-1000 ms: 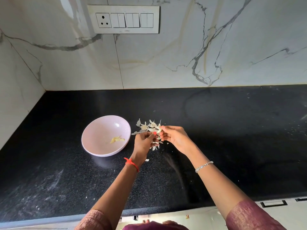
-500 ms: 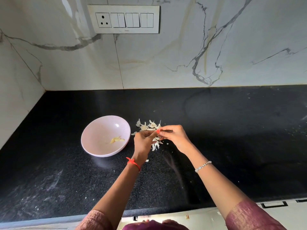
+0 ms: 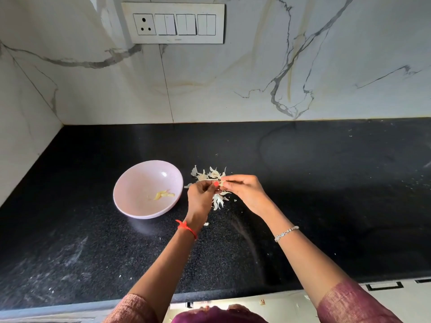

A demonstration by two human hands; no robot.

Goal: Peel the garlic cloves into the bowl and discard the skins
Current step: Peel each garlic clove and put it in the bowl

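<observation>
Black speckled stone counter [image 3: 326, 206] carries a pale pink round bowl [image 3: 137, 183] with a few peeled yellowish garlic cloves [image 3: 163, 195] in it. Just right of it, above the heap of papery white skins [image 3: 207, 173], the left hand [image 3: 199, 199] and right hand [image 3: 247, 191] both pinch one small clove [image 3: 222, 183] at their fingertips, hardly shifted since half a second ago.

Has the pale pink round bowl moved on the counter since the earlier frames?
No. The pale pink round bowl sits in the same spot below the white wall switch panel.
</observation>
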